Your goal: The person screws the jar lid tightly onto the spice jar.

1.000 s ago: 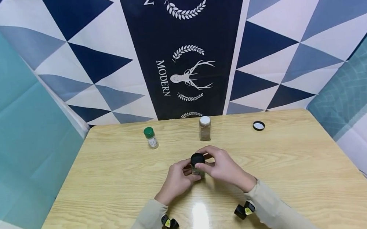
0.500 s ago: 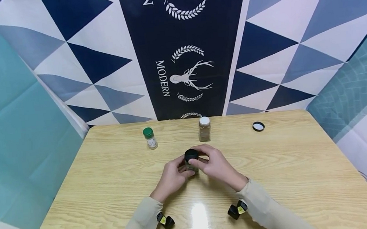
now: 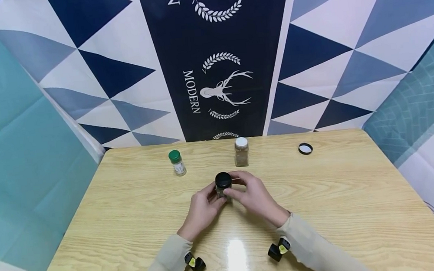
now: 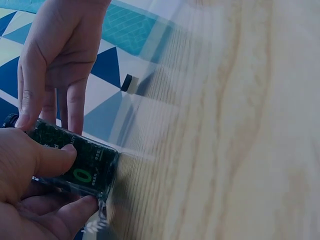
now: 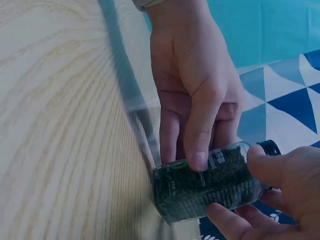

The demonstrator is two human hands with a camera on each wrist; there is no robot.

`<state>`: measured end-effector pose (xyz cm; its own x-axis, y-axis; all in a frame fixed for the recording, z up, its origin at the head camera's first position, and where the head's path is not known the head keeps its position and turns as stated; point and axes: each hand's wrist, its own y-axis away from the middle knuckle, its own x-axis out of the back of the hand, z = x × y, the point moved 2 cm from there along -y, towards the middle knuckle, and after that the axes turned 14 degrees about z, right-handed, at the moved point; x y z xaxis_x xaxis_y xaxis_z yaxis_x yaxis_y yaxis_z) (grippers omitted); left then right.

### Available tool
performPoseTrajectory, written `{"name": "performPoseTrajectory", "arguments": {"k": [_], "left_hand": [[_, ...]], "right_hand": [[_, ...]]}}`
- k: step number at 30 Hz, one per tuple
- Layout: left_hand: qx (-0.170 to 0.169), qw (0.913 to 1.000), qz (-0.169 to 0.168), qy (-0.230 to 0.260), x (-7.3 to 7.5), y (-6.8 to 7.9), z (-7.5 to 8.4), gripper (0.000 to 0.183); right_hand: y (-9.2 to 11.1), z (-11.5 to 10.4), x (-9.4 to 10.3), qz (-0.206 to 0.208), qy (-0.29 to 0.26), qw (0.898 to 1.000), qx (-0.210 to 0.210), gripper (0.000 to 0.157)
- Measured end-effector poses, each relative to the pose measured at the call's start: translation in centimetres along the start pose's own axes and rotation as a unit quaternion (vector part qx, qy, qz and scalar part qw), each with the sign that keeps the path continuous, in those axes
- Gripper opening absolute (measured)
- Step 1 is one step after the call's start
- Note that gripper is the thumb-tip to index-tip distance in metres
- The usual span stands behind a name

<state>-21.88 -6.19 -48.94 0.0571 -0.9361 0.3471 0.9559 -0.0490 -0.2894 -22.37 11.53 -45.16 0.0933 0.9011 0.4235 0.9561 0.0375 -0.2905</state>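
A clear glass spice jar (image 5: 227,182) of dried green herbs, with a black cap (image 3: 223,179), stands upright between both hands at the middle of the table. My left hand (image 3: 200,210) grips its lower body, the thumb across the printed label in the left wrist view. The right hand (image 3: 255,195) holds the jar from the other side, its thumb just below the cap and its fingers behind the glass. In both wrist views the jar's base is close to the wood. The two hands hide part of the label.
Behind the hands stand a green-capped shaker (image 3: 178,163) at the left and a white-capped spice bottle (image 3: 241,152) of brown powder. A round black lid (image 3: 305,148) with a white inside lies at the back right. A patterned cloth wall (image 3: 117,75) rises behind the wooden table (image 3: 128,192).
Both hands have carried the spice jar a little left and farther from the body. The right thumb has slipped from the cap down to just below it.
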Motion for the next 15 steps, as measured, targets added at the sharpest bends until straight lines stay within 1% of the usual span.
{"name": "performPoseTrajectory", "arguments": {"k": [4,11,15], "left_hand": [[0.000,0.9999,0.010,-0.005,0.1,-0.5,-0.3,0.055],[0.004,0.9996,0.025,-0.009,0.5,-1.1,-0.5,0.055],[0.004,0.9993,0.031,-0.019,0.6,-1.5,-0.6,0.055]], "right_hand": [[-0.5,-0.1,-0.4,0.004,-0.001,1.000,0.000,0.048],[-1.4,0.1,-1.3,0.007,-0.026,0.999,-0.026,0.046],[-1.8,0.2,-1.7,0.008,-0.032,0.999,-0.030,0.046]]}}
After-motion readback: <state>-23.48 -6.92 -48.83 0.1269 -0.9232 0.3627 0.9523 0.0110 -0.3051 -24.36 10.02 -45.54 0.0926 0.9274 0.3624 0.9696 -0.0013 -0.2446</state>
